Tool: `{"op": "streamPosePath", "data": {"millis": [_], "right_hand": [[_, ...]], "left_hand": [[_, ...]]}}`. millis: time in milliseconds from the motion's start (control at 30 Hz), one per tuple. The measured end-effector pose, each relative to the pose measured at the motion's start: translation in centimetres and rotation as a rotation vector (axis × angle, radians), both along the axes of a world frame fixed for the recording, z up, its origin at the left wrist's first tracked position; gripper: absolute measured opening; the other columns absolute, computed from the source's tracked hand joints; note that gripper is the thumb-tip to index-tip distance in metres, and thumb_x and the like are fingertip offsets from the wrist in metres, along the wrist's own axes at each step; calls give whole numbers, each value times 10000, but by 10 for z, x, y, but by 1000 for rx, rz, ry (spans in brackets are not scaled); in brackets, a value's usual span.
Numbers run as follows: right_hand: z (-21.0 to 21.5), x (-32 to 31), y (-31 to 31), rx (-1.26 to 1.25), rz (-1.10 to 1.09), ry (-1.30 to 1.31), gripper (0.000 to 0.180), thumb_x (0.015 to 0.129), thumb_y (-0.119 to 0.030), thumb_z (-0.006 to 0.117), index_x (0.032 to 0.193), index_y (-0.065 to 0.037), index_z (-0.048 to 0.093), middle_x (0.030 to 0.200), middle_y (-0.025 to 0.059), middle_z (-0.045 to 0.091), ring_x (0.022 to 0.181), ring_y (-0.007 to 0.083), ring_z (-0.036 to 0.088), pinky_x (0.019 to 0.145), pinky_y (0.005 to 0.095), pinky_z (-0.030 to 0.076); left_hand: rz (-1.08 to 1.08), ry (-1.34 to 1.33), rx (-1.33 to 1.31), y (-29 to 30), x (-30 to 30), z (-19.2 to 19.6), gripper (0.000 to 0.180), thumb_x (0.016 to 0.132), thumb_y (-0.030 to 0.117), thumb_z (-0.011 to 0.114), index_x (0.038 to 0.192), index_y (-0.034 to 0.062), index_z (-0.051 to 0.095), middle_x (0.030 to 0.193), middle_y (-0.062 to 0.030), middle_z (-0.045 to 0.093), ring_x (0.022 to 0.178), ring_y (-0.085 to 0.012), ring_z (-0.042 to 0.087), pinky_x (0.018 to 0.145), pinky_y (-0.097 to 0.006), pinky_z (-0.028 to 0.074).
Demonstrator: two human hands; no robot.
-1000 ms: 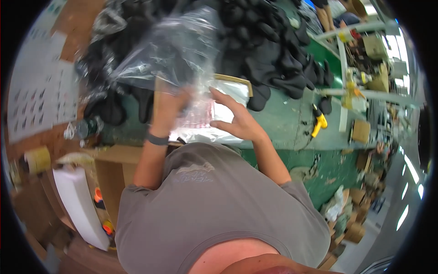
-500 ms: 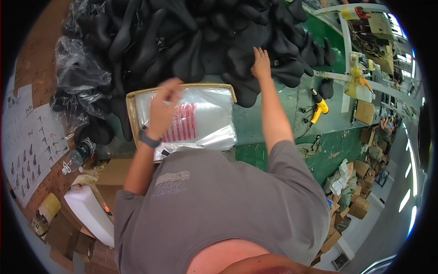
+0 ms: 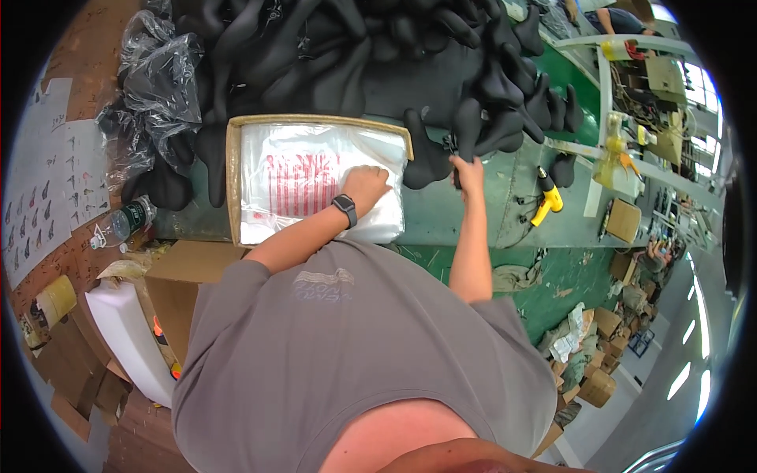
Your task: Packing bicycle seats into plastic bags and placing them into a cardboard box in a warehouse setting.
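A cardboard box (image 3: 234, 181) stands in front of me, filled with a stack of clear plastic bags (image 3: 303, 185) with red print. On the right side of the stack lies my left hand (image 3: 367, 190), its fingers curled closed against the top bag. My right hand (image 3: 469, 175) is closed around the near end of a black bicycle saddle (image 3: 467, 130), which points away from me at the pile's edge. Another black saddle (image 3: 426, 154) rests between the box and that hand.
Many black saddles (image 3: 276, 67) are heaped across the far side of the green table (image 3: 505, 201). A yellow heat gun (image 3: 548, 201) lies to the right. On the left are crumpled clear plastic (image 3: 162, 79), a bottle (image 3: 126, 221) and a white foam block (image 3: 126, 339).
My left hand has moved right and down onto the bags, its fingers now curled. My right hand has drawn back toward me from the pile and now holds a saddle.
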State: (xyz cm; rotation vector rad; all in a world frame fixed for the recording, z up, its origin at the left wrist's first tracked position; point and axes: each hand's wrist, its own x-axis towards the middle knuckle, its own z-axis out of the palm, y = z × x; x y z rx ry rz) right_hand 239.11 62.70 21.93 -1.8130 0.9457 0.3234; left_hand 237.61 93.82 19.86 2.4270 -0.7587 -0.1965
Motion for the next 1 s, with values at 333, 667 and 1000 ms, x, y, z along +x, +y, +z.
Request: {"op": "streamPosePath", "data": {"millis": [333,667,1000], "right_hand": [[114,-237,97,478,-394,-135,355,925,-153,797,1163,5,586,960,134,722,670,210,699,525,351,597],[105,-185,168,425,-192,-440,369,924,-71,772,1224,0,570,1020,126,727,671,189,687,575,330,598],[90,-183,181,290,86,-425,802,881,-61,805,1557,-27,374,1001,95,679,693,163,670,565,318,573]], "left_hand": [[65,-154,-23,5,-11,-13,192,909,256,730,873,91,639,863,-107,683,846,-308,665,735,-461,505],[150,-174,30,17,-44,2,287,891,364,763,952,89,712,972,-95,661,981,-314,640,835,-481,492],[209,712,-694,63,-34,-42,297,1025,226,547,1008,-3,735,954,-244,733,897,-451,690,802,-537,539]]}}
